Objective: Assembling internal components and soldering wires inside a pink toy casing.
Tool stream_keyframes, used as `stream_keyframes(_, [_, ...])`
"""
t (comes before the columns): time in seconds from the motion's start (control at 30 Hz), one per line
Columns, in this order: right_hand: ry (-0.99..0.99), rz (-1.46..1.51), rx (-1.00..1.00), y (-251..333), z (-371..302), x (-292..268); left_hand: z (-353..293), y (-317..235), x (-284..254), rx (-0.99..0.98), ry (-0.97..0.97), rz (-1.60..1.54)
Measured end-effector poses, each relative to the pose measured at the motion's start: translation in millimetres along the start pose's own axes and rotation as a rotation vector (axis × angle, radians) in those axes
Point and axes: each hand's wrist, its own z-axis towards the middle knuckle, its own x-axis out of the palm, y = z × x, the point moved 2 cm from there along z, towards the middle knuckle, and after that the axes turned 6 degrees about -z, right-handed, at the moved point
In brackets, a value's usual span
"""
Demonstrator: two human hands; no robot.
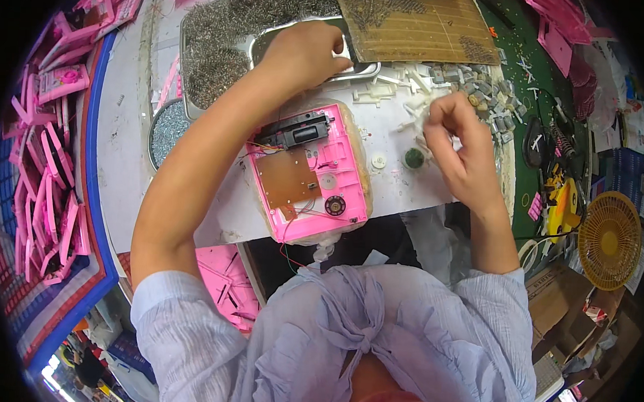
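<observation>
A pink plastic housing [354, 159] lies open-side up in front of me, on a worn padded support. Inside are a brown circuit board [287, 181], a black mechanism [301, 132], a small round speaker [335, 206] and thin wires. My left hand [305, 55] reaches over a small metal tray [373, 70], its fingers pinched together at the tray's right end; what they hold is hidden. To the right of the housing, my right hand [463, 139] has its fingers curled into a pinch beside white plastic parts [373, 93]. Whatever lies between those fingertips cannot be made out.
A large tray of small screws [209, 67] stands at the back left, near a round bowl of metal bits [170, 133]. Brown cardboard [416, 25] carries more screws. Grey-white parts [495, 101] heap at right. A white disc [378, 161] and green round piece [414, 158] lie nearby.
</observation>
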Motion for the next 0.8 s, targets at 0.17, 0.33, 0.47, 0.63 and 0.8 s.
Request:
stream_keyframes(0.17, [-0.001,0.274,0.037,-9,-25,-2,13,-9,2,-0.010,0.145,0.101])
stream_keyframes(0.33, [0.028,0.113,-0.099,-12,-43,-6,-67,-34,-70,0.041,-0.260,0.082])
stream_keyframes(0.47, [0.035,0.207,-0.202,7,-54,16,-175,-77,-57,-0.062,-0.173,-0.680])
stream_keyframes(0.63, [0.217,0.131,-0.394,20,-48,37,-224,-86,9,-0.396,0.008,-1.460])
stream_keyframes(0.8, [0.265,0.042,-0.449,24,-48,44,-236,-86,27,-0.464,0.006,-1.764])
